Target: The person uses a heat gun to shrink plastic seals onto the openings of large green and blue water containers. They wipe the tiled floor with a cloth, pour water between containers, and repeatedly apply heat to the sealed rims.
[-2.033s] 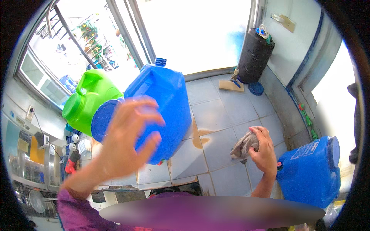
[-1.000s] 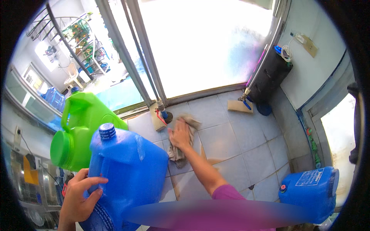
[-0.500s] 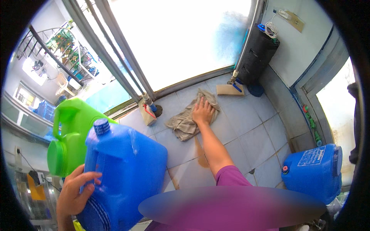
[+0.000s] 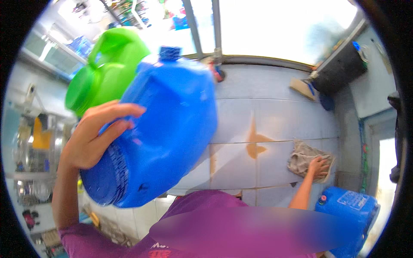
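My left hand [image 4: 97, 133] is closed around the grip of a large blue plastic jug [image 4: 176, 116]. The jug is tilted, with a small ridged cap on top and a wide round lid at its lower left. Palm down on the floor at the right, my right hand [image 4: 318, 167] presses a crumpled grey-brown rag [image 4: 301, 158] with its fingers spread. An orange-brown stain [image 4: 257, 146] marks the tiles between the jug and the rag. Behind the blue jug is a bright green jug [image 4: 107, 71], partly hidden by it.
A blue container [image 4: 350, 210] with a small red-topped spout stands close to my right hand. At the back right are a dark cylinder [image 4: 342, 69] and a tan block [image 4: 302, 88] by a pipe. A glass door's frame [image 4: 266, 61] edges the tiles. Shelving stands at the left.
My right hand has moved the rag rightward over the tiles, baring more of the stain. The view has shifted; both jugs appear higher and further right, and my left hand keeps its hold.
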`<state>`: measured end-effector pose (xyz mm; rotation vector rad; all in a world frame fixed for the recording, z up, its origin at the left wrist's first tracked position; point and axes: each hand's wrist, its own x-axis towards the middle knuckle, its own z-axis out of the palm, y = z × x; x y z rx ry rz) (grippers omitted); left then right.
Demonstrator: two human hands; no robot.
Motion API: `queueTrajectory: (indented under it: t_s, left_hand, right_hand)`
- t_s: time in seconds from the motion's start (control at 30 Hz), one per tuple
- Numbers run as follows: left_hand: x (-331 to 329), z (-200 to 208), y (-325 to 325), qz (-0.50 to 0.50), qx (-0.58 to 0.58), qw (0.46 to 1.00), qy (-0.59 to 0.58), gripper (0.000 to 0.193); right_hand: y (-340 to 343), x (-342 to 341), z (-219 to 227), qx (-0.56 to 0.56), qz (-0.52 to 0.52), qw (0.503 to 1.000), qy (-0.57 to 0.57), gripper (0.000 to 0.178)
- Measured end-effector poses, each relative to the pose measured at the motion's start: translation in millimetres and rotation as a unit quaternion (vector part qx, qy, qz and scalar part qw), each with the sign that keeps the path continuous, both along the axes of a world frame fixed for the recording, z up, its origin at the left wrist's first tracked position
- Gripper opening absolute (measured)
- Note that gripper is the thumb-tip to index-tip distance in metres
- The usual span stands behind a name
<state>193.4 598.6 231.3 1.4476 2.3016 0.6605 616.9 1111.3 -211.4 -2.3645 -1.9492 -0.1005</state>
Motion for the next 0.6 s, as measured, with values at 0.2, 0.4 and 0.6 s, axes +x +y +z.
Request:
queueTrajectory:
  t_s: [0.2,0.4,0.6]
  left_hand:
    - [6.4,1.5,3.5,0.055,0.020,0.998,-0.033,0.029]
    - [2.1,-4.7,1.2,0.055,0.019,0.997,-0.040,0.032]
    - [4.3,-4.2,-0.8,0.113,-0.018,0.993,-0.042,0.055]
  right_hand:
    - [-161.9,-103.6,-0.4,0.017,0.196,0.980,0.000,0.066]
    - [-191.2,-311.7,12.7,-0.006,0.534,0.823,0.194,0.071]
    - [-16.1,-415.3,17.9,0.001,0.394,0.903,0.168,0.062]
